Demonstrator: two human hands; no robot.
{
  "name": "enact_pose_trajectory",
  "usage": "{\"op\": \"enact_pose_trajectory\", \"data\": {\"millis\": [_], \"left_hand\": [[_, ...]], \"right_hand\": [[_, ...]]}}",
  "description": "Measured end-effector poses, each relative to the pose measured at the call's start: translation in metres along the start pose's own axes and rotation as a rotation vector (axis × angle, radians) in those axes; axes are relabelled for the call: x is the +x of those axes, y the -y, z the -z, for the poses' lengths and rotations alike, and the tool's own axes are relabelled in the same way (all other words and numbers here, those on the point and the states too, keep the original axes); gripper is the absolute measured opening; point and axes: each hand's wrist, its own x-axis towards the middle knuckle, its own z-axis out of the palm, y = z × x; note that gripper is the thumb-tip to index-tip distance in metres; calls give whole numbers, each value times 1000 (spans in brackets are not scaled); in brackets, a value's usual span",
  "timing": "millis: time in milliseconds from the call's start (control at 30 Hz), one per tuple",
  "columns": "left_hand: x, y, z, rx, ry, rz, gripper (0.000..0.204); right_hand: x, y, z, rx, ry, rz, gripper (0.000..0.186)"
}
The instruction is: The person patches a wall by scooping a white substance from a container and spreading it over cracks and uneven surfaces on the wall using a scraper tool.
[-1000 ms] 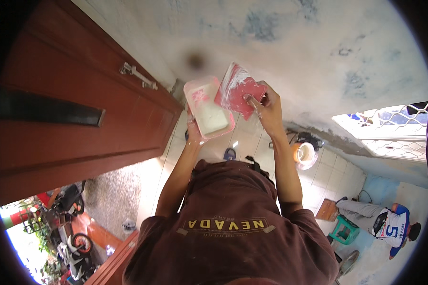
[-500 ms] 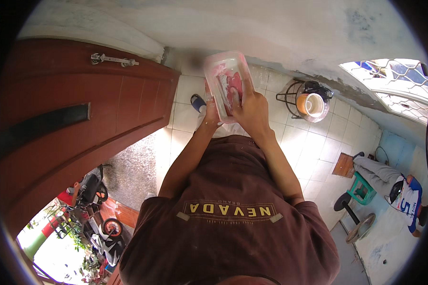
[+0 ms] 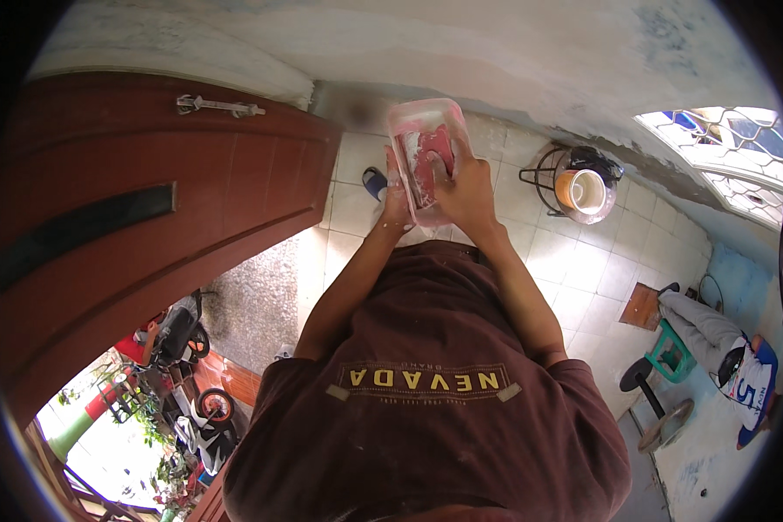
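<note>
In front of my waist, my left hand (image 3: 396, 198) is wrapped round the side of a translucent pinkish plastic tub (image 3: 424, 108). My right hand (image 3: 470, 195) grips a flat red scraper (image 3: 442, 144) inside the tub, thumb laid along its face. White paste is smeared over the scraper's left part and on the tub's walls. Whitish smears also mark my left fingers. The underside of the scraper and the tub's bottom are hidden.
A reddish-brown door (image 3: 226, 165) stands at the left and a patchy wall (image 3: 531, 61) rises ahead. To the right, a white and orange bucket (image 3: 583, 191) rests on a round stand. Farther right are a green stool (image 3: 672, 352) and another person (image 3: 739, 374). Motorbikes (image 3: 204, 418) stand outside.
The scraper has turned in the tub, so more of its paste-smeared red face shows. Tub and hands have shifted slightly right in the picture, along with the whole scene.
</note>
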Motion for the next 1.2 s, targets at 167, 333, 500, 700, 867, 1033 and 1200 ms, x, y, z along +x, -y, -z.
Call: {"op": "enact_pose_trajectory", "data": {"millis": [167, 333, 500, 700, 867, 1033, 1200], "left_hand": [[-3, -3, -9, 77, -135, -62, 80], [-5, -5, -23, 128, -176, -108, 80], [-2, 4, -25, 182, -107, -175, 77], [-5, 5, -26, 28, -166, -97, 77], [-2, 2, -37, -3, -134, -96, 77], [-1, -2, -28, -4, -117, -65, 76], [-16, -21, -24, -87, -146, -85, 79]], "right_hand": [[10, 9, 25, -32, -86, -6, 16], [7, 19, 42, -17, -156, 19, 19], [-1, 1, 14, -298, 20, 100, 26], [9, 11, 29, -293, 21, 106, 30], [-1, 18, 21, -282, -65, 139, 28], [3, 2, 16, -277, -39, 156, 26], [6, -5, 35, 503, 15, -226, 25]]}}
